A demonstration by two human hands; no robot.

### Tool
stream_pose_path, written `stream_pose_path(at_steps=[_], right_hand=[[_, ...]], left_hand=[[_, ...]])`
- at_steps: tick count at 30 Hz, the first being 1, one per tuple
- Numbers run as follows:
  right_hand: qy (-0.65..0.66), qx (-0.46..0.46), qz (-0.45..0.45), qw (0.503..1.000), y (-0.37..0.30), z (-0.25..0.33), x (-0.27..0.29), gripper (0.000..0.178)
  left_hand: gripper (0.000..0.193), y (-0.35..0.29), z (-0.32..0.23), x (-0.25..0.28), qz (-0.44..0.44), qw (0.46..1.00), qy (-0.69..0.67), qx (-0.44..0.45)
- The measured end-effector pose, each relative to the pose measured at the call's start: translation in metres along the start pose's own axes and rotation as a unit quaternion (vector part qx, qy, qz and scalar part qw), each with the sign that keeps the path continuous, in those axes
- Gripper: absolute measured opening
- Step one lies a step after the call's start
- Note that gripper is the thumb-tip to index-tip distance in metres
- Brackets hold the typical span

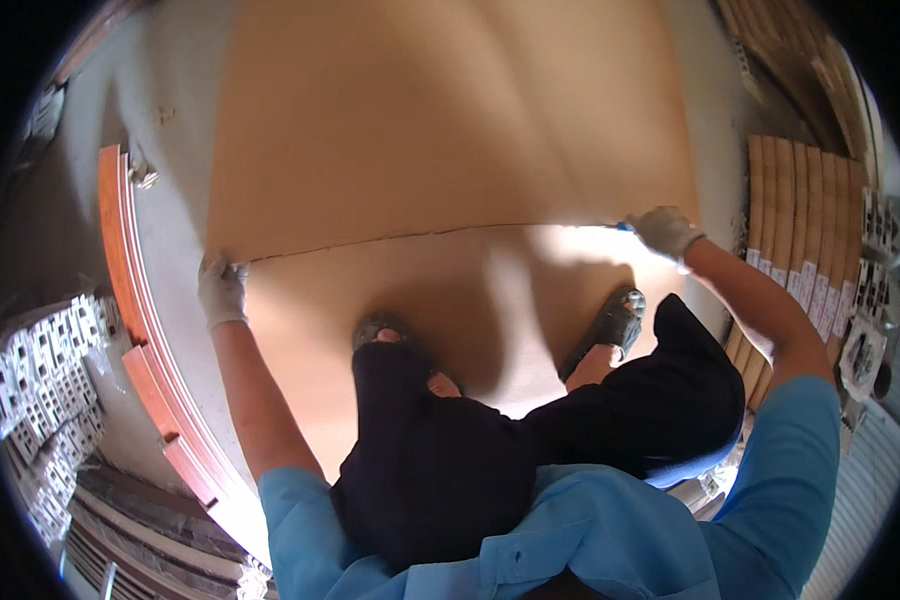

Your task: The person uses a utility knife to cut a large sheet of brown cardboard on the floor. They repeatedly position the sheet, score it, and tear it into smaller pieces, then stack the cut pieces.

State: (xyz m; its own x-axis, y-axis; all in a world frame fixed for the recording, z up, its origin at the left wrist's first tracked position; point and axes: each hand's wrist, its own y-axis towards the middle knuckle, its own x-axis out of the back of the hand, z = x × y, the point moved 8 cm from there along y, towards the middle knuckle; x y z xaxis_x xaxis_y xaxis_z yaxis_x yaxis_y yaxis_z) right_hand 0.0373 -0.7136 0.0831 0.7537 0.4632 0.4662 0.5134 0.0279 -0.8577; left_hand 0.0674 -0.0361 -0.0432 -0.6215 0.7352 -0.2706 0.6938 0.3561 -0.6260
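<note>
A wide brown cardboard sheet (450, 120) lies on the floor beneath my feet and stretches away ahead of me. A slightly curved dark cut line runs across it between my hands. At the right end of this line, my gloved right hand (667, 232) grips a small blue utility knife (625, 227), mostly hidden by the fingers. My gloved left hand (224, 287) is closed at the sheet's left edge, by the other end of the line. Both feet, in dark sandals (615, 322), stand on the nearer part of the cardboard.
Red-brown boards (135, 270) lie along the left, beside stacked white hollow profiles (45, 365). On the right stand long brown cartons (795, 215) in a row, with more profiles (875, 215) close by. Grey floor (175, 200) borders the sheet.
</note>
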Motion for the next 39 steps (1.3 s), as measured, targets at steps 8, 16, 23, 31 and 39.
stream_pose_path(at_steps=[8,16,23,31,39], right_hand=[[0.165,0.057,-0.102,0.979,-0.033,0.004,0.046,0.028],[0.285,0.199,-0.179,0.920,-0.021,0.077,0.098,0.033],[0.369,0.111,-0.223,0.896,-0.024,0.019,0.057,0.035],[0.263,0.180,-0.211,0.924,-0.031,0.052,0.036,0.032],[0.260,0.094,-0.187,0.943,-0.023,0.045,0.023,0.024]], left_hand=[[0.047,-0.072,0.022,-0.110,0.243,0.967,-0.076,0.000],[0.082,-0.151,0.143,-0.204,0.287,0.901,-0.152,0.287],[0.089,-0.179,0.184,-0.234,0.299,0.883,-0.112,0.345],[0.065,-0.181,0.202,-0.284,0.414,0.835,0.307,0.192],[0.048,-0.187,0.218,-0.281,0.403,0.855,0.244,0.220]])
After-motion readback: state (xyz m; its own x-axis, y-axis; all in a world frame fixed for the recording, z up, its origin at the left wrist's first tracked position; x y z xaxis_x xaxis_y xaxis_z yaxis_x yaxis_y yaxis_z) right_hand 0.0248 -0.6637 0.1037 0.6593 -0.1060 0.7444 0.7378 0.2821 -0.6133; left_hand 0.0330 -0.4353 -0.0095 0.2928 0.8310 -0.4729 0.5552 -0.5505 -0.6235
